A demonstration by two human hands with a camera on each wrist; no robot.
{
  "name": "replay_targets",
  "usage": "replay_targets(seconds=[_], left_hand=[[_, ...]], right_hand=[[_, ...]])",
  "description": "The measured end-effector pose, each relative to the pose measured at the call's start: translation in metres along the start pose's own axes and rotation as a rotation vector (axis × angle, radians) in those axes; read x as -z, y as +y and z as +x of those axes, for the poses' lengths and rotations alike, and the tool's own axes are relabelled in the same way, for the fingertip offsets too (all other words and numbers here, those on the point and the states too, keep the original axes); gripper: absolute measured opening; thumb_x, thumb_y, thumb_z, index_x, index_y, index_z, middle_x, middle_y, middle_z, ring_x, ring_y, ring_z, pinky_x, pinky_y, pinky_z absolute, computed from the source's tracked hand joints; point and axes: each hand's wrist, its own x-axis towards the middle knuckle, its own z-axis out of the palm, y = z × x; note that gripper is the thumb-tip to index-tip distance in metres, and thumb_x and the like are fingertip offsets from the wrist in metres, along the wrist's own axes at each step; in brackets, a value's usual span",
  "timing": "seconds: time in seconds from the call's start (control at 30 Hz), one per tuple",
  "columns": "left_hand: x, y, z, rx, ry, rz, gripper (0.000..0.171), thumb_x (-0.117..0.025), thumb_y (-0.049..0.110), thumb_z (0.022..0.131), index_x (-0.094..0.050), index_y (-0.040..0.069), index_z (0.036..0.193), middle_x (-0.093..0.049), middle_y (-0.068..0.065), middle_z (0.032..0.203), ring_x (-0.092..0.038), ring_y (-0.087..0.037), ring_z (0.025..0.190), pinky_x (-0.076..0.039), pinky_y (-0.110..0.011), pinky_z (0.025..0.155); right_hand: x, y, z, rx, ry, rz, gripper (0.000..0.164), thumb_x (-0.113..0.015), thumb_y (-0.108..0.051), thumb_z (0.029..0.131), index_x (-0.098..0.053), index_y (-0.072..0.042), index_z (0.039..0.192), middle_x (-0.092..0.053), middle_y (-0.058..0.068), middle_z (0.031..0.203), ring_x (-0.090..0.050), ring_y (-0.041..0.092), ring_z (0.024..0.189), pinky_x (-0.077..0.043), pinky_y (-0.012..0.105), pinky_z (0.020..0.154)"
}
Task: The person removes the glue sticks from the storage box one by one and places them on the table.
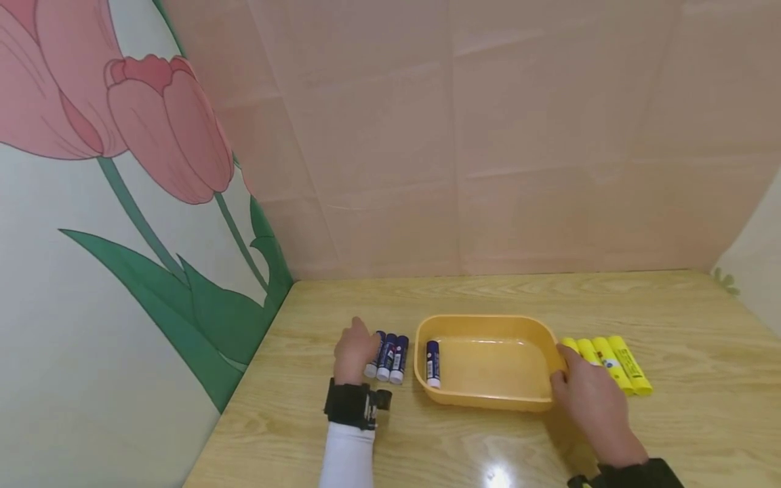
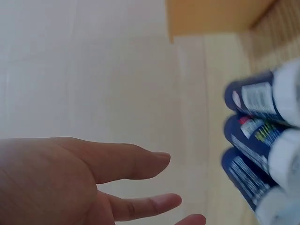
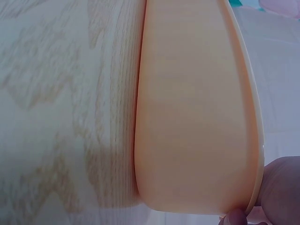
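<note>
Three dark-blue glue sticks with white ends [image 1: 386,358] lie side by side on the table. My left hand [image 1: 354,349] is just left of them, its fingers extended and holding nothing. In the left wrist view, the thumb and fingers stand apart, with a gap between them and the glue sticks [image 2: 255,140]. A shallow orange-yellow plastic basin [image 1: 488,400] is right of the sticks. One more blue glue stick [image 1: 432,362] lies inside along its left wall. My right hand [image 1: 592,400] pinches the basin's right rim; in the right wrist view, fingertips [image 3: 236,218] show at the rim corner.
Several yellow printed tubes [image 1: 622,366] lie in a row right of the basin, partly hidden behind my right hand. The wood-grain table [image 1: 293,434] meets a pinkish covered wall [image 1: 488,169] at the back. A tulip-patterned panel [image 1: 91,305] borders the left.
</note>
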Motion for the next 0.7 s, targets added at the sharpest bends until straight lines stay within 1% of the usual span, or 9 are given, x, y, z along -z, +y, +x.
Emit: replay_targets(seconds=[0.1,0.17,0.27,0.4,0.47,0.5,0.57,0.67,0.7], left_hand=[[0.002,0.011,-0.006,-0.021,0.015,0.028,0.058,-0.057,0.026,0.098,-0.041,-0.008,0.142,-0.053,-0.035,0.128,-0.058,-0.047,0.11,-0.048,-0.059,0.094],[0.001,0.017,-0.012,-0.041,0.023,0.058,0.057,-0.057,0.026,0.097,-0.042,-0.008,0.14,-0.054,-0.033,0.126,-0.06,-0.043,0.105,-0.05,-0.057,0.09],[0.001,0.029,-0.021,-0.084,0.025,0.093,0.055,-0.059,0.025,0.097,-0.045,-0.008,0.138,-0.056,-0.03,0.12,-0.061,-0.038,0.098,-0.052,-0.054,0.085],[-0.001,0.047,-0.032,-0.135,0.012,0.135,0.057,-0.06,0.027,0.097,-0.046,-0.007,0.14,-0.061,-0.025,0.117,-0.064,-0.035,0.1,-0.053,-0.051,0.086],[-0.001,0.055,-0.038,-0.144,-0.004,0.135,0.055,-0.061,0.027,0.097,-0.048,-0.007,0.138,-0.063,-0.022,0.112,-0.064,-0.034,0.097,-0.054,-0.049,0.083],[-0.001,0.059,-0.041,-0.15,-0.012,0.137,0.052,-0.062,0.028,0.097,-0.05,-0.007,0.135,-0.065,-0.02,0.108,-0.064,-0.032,0.093,-0.054,-0.047,0.081],[0.0,0.067,-0.048,-0.168,-0.026,0.142,0.044,-0.065,0.027,0.096,-0.057,-0.005,0.125,-0.065,-0.016,0.096,-0.062,-0.027,0.083,-0.054,-0.042,0.073],[0.001,0.077,-0.06,-0.2,-0.044,0.147,0.031,-0.071,0.025,0.093,-0.062,-0.002,0.106,-0.06,-0.009,0.081,-0.057,-0.022,0.07,-0.049,-0.035,0.061],[0.001,0.08,-0.064,-0.211,-0.054,0.149,0.03,-0.072,0.025,0.092,-0.062,-0.001,0.104,-0.059,-0.008,0.079,-0.056,-0.02,0.068,-0.048,-0.033,0.059]], right_hand=[[-0.001,-0.001,0.001,0.002,0.004,0.007,0.055,-0.051,-0.013,0.092,-0.044,0.011,0.14,-0.05,0.008,0.067,-0.043,0.021,0.054,-0.032,0.032,0.047],[-0.002,-0.001,0.002,0.004,0.001,0.011,0.055,-0.051,-0.013,0.091,-0.044,0.011,0.14,-0.05,0.008,0.067,-0.043,0.021,0.054,-0.032,0.032,0.047],[-0.003,-0.002,0.002,0.008,-0.003,0.016,0.055,-0.051,-0.013,0.091,-0.044,0.011,0.14,-0.051,0.009,0.068,-0.044,0.021,0.054,-0.032,0.033,0.047],[-0.004,-0.001,0.003,0.015,0.014,0.011,0.055,-0.052,-0.012,0.09,-0.045,0.011,0.139,-0.052,0.009,0.068,-0.044,0.021,0.055,-0.032,0.032,0.047],[-0.004,0.0,0.004,0.016,0.024,0.005,0.055,-0.052,-0.012,0.089,-0.045,0.011,0.139,-0.052,0.009,0.068,-0.044,0.021,0.055,-0.032,0.032,0.047],[-0.004,0.0,0.005,0.014,0.025,0.004,0.055,-0.052,-0.012,0.089,-0.045,0.011,0.139,-0.051,0.008,0.068,-0.044,0.021,0.055,-0.032,0.032,0.047],[-0.004,0.0,0.006,0.006,0.021,0.003,0.055,-0.052,-0.012,0.09,-0.045,0.011,0.139,-0.05,0.008,0.067,-0.043,0.021,0.054,-0.032,0.032,0.047],[-0.004,0.0,0.008,-0.008,0.005,0.006,0.056,-0.052,-0.012,0.09,-0.044,0.011,0.14,-0.049,0.007,0.066,-0.043,0.02,0.053,-0.032,0.032,0.047],[-0.004,0.0,0.008,-0.013,-0.003,0.007,0.056,-0.052,-0.012,0.091,-0.043,0.011,0.14,-0.048,0.007,0.065,-0.043,0.02,0.053,-0.033,0.032,0.047]])
